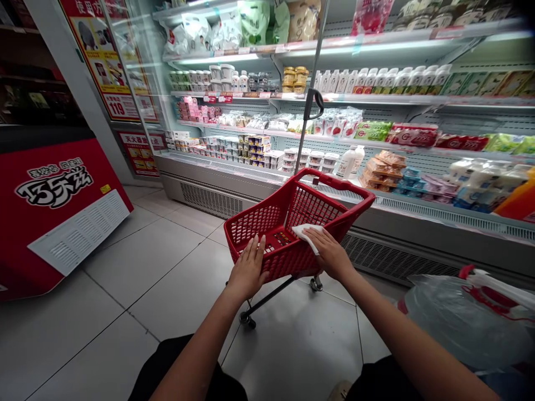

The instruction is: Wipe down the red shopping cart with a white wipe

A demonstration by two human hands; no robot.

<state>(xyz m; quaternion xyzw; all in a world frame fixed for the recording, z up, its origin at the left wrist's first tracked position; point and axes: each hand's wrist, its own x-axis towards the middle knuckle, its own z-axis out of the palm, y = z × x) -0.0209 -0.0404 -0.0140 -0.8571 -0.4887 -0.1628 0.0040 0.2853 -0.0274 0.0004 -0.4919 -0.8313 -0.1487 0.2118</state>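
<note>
A red plastic shopping cart [317, 203] on a wheeled metal frame stands right in front of me, its basket holding nothing that I can make out. My left hand [247, 268] lies against the near side of the basket, fingers stretched out over the rim. Under my right hand [325, 249] is a folded white cloth [301, 229], pressed to the basket's side rim near the handle end. Part of the cloth sticks out past the fingertips; the rest is hidden by the hand.
Behind the cart runs a glass-doored refrigerated display case [217, 195] stocked with dairy goods; a door handle [312, 104] juts out. A red chest freezer [62, 223] stands left. Large clear plastic water jugs [463, 317] sit at the right. The floor [167, 262] is pale tile.
</note>
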